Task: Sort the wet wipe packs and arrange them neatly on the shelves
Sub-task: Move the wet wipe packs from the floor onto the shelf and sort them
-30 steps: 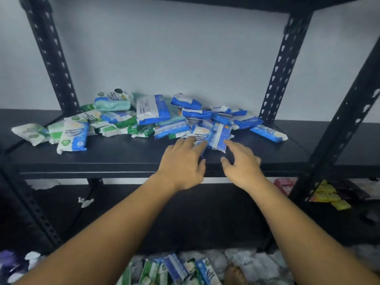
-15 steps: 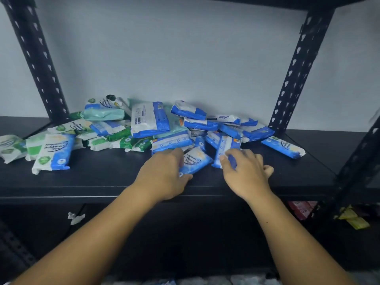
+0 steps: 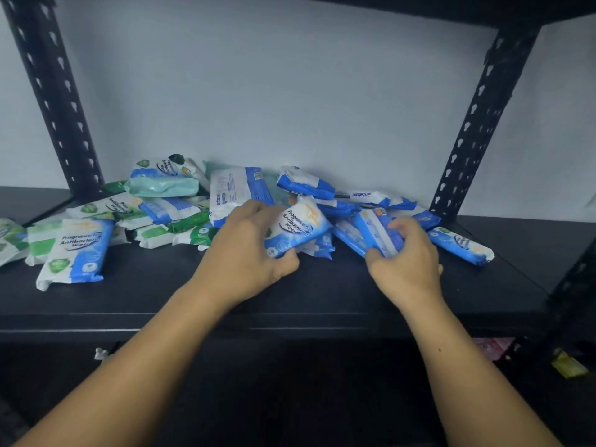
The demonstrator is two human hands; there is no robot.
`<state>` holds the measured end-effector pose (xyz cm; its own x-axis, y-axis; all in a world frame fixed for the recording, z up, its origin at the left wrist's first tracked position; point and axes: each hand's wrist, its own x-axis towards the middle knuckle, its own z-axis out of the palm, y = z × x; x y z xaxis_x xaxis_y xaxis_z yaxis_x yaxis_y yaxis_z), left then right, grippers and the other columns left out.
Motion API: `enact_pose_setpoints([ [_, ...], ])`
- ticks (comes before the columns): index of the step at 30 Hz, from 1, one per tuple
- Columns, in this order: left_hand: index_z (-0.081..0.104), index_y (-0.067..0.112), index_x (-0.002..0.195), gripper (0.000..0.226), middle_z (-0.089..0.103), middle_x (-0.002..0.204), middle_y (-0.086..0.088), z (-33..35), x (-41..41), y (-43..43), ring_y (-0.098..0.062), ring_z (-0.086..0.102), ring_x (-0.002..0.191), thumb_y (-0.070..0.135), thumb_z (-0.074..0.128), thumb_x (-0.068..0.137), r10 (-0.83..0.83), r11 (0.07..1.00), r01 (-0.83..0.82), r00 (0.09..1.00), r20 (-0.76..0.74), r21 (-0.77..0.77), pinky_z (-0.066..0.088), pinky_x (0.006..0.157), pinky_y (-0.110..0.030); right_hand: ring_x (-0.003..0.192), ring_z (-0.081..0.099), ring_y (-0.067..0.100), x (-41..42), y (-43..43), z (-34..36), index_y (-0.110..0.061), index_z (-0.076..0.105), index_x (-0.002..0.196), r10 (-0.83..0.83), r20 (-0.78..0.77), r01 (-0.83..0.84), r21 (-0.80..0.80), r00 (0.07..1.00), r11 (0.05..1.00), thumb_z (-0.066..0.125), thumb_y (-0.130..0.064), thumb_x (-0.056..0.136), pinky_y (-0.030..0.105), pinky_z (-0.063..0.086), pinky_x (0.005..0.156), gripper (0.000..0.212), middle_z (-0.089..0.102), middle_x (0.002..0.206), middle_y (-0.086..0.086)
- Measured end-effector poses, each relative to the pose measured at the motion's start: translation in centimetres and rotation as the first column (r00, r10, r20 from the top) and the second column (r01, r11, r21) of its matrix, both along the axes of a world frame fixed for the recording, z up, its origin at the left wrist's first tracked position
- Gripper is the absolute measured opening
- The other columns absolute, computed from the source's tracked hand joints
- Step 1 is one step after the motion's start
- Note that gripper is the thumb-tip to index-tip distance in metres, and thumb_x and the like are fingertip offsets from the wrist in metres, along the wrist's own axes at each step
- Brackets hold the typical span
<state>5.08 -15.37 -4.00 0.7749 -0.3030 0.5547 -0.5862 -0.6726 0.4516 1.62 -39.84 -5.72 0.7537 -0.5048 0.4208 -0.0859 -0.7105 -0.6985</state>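
Observation:
A jumbled pile of wet wipe packs (image 3: 238,191) lies at the back of a black shelf (image 3: 161,295), blue-and-white ones toward the right, green ones toward the left. My left hand (image 3: 248,253) grips a blue-and-white pack (image 3: 298,225), lifted slightly off the heap. My right hand (image 3: 406,262) curls its fingers and thumb round another blue pack (image 3: 375,235) at the pile's right side. One blue pack (image 3: 461,245) lies alone on the right, and another blue-and-white pack (image 3: 77,253) lies apart on the left.
Black perforated uprights stand at the back left (image 3: 54,101) and back right (image 3: 480,117), with a white wall behind. An upper shelf spans the top. Below on the right are pink (image 3: 490,345) and yellow (image 3: 567,366) packets on a lower level.
The view moved closer and lower. My left hand closed round a blue-and-white pack and raised it. My right hand wrapped round a blue pack it was only touching before.

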Motion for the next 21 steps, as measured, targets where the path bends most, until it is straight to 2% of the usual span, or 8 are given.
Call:
enact_pose_setpoints([
  [3,0.052,0.022,0.137,0.065,0.056,0.115,0.003,-0.7,1.1,0.3,-0.018,0.052,0.107,0.045,0.065,0.078,0.084,0.996,-0.084,0.996,0.029,-0.010,0.044,0.087,-0.031,0.120,0.047,0.023,1.1,-0.5,0.0,-0.035,0.055,0.120,0.117,0.053,-0.115,-0.025,0.992,0.993,0.068,-0.022,0.082,0.054,0.043,0.103,0.042,0.055,0.126,-0.010],
  [7,0.043,0.020,0.142,0.066,0.054,0.123,-0.003,-2.3,2.2,0.8,-0.026,0.052,0.113,0.036,0.065,0.082,0.194,0.980,-0.190,0.979,-0.069,0.061,0.044,0.087,-0.035,0.124,0.050,0.024,2.5,-0.8,-0.4,-0.028,0.054,0.130,0.156,0.016,-0.155,-0.046,0.988,0.987,0.069,-0.022,0.086,0.051,0.045,0.105,0.047,0.056,0.132,-0.006],
  [9,0.044,0.018,0.138,0.061,0.054,0.117,-0.003,-2.7,2.4,0.7,-0.025,0.052,0.107,0.034,0.060,0.082,0.211,0.974,-0.205,0.976,-0.053,0.094,0.040,0.080,-0.033,0.130,0.047,0.024,3.0,-0.7,-0.4,-0.027,0.048,0.142,0.137,-0.022,-0.138,-0.056,0.990,0.989,0.067,-0.022,0.086,0.051,0.041,0.109,0.060,0.051,0.139,-0.005],
  [11,0.046,0.017,0.133,0.058,0.054,0.109,-0.002,-2.8,2.6,0.7,-0.025,0.052,0.099,0.036,0.054,0.078,0.216,0.968,-0.212,0.976,-0.015,0.134,0.040,0.077,-0.034,0.134,0.041,0.026,3.3,-0.3,-0.4,-0.026,0.042,0.149,0.061,-0.070,-0.070,-0.141,0.996,0.988,0.064,-0.023,0.085,0.051,0.037,0.110,0.068,0.045,0.146,-0.004],
  [14,0.046,0.015,0.133,0.062,0.054,0.108,-0.002,-3.2,2.9,0.9,-0.027,0.052,0.098,0.037,0.049,0.075,0.210,0.960,-0.211,0.977,0.023,0.183,0.047,0.083,-0.041,0.131,0.038,0.028,3.4,0.1,-0.3,-0.026,0.040,0.149,-0.055,-0.095,0.032,-0.228,0.994,0.973,0.063,-0.030,0.084,0.051,0.033,0.104,0.070,0.042,0.147,-0.003],
  [16,0.044,0.015,0.135,0.064,0.052,0.112,-0.002,-3.4,2.9,0.8,-0.028,0.051,0.102,0.042,0.048,0.077,0.205,0.954,-0.207,0.978,0.028,0.217,0.047,0.087,-0.044,0.129,0.037,0.028,3.4,0.1,-0.3,-0.028,0.041,0.147,-0.067,-0.171,0.029,-0.217,0.983,0.976,0.062,-0.033,0.081,0.050,0.031,0.102,0.070,0.040,0.143,-0.003],
  [19,0.042,0.018,0.135,0.069,0.050,0.116,0.000,-3.5,2.7,1.0,-0.025,0.048,0.107,0.059,0.054,0.080,0.186,0.954,-0.184,0.982,0.016,0.238,0.045,0.091,-0.044,0.127,0.034,0.030,3.6,0.2,-0.5,-0.034,0.036,0.144,-0.056,-0.380,-0.021,-0.197,0.923,0.980,0.061,-0.044,0.076,0.049,0.029,0.102,0.073,0.033,0.138,0.001],
  [21,0.048,0.020,0.128,0.064,0.051,0.114,0.002,-3.5,2.7,1.1,-0.025,0.048,0.105,0.056,0.059,0.076,0.175,0.952,-0.171,0.985,0.007,0.253,0.046,0.090,-0.044,0.130,0.033,0.031,3.7,0.3,-0.7,-0.031,0.029,0.147,-0.079,-0.438,-0.018,-0.214,0.895,0.977,0.061,-0.055,0.076,0.051,0.030,0.102,0.081,0.029,0.144,0.003],
])
